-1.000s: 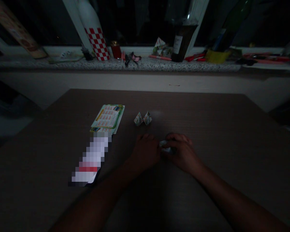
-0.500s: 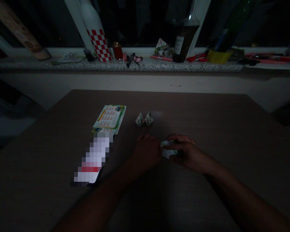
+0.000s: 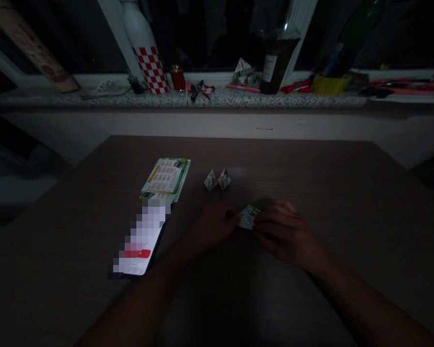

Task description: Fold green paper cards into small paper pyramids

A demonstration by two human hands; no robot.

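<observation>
Between my hands is a small folded piece of printed paper (image 3: pixel 248 216), white and green, low over the table. My left hand (image 3: pixel 219 224) pinches its left corner between thumb and fingers. On the right side, my right hand (image 3: pixel 284 231) has its fingers closed on the paper and covers part of it. Just beyond my left hand stand two small folded paper shapes (image 3: pixel 217 180) with pointed tops, side by side. The dim light hides the finer folds.
Left of my hands lie a stack of printed calendar cards (image 3: pixel 166 176) and a lit phone (image 3: pixel 141 246), its screen partly blurred. Along the granite sill (image 3: pixel 217 99) stand a red-checked white bottle (image 3: pixel 150 62), a dark package (image 3: pixel 275 65), a green bottle (image 3: pixel 354 38) and small clutter.
The fingers of my right hand have shifted from the top of the paper to its right edge. More of the paper now shows, with a pointed top. My left fingers have moved into a pinch.
</observation>
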